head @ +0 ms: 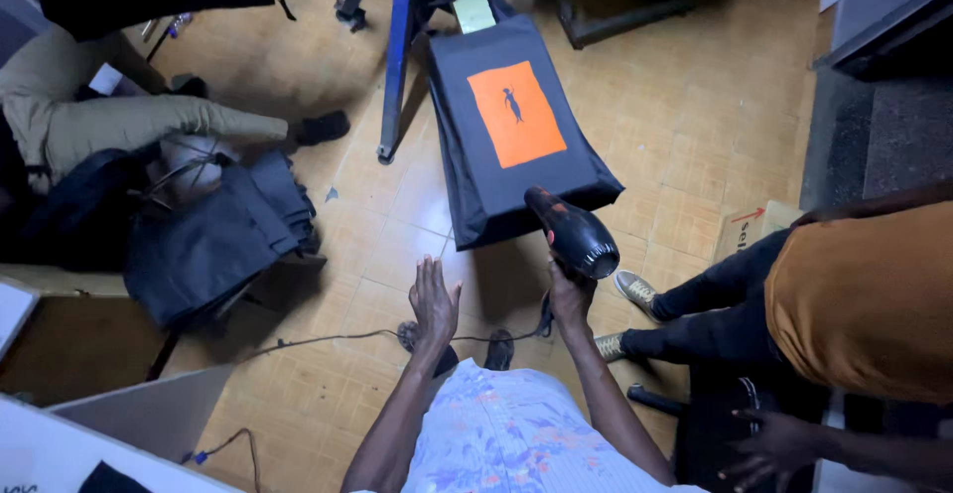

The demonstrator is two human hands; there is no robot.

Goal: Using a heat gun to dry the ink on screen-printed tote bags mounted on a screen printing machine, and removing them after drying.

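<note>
Head view, looking down at a floor of small tan square tiles (pixel 695 86). The right hand (pixel 570 297) has its grip clamped on the handle of a black hair dryer (pixel 574 231), a smooth, glossy plastic body with a rounded barrel whose nozzle end points at the near edge of a padded board (pixel 516 131). The board is a long rectangular slab wrapped in matte dark fabric that hangs in loose folds over its near corners; it rests tilted on a blue metal stand (pixel 395 66). Centred on the fabric lies a flat orange rectangular print (pixel 516 116) with a small dark figure in it. The left hand (pixel 434 301) hovers beside the dryer with fingers spread apart, empty, above the floor just short of the board's near edge. A thin black cord (pixel 328 339) trails across the tiles below the hands. At the left edge of the floor sits a stack of folded dark cloth (pixel 213 240). At the right, another person in a mustard top (pixel 864 299) and dark trousers sits close by.
</note>
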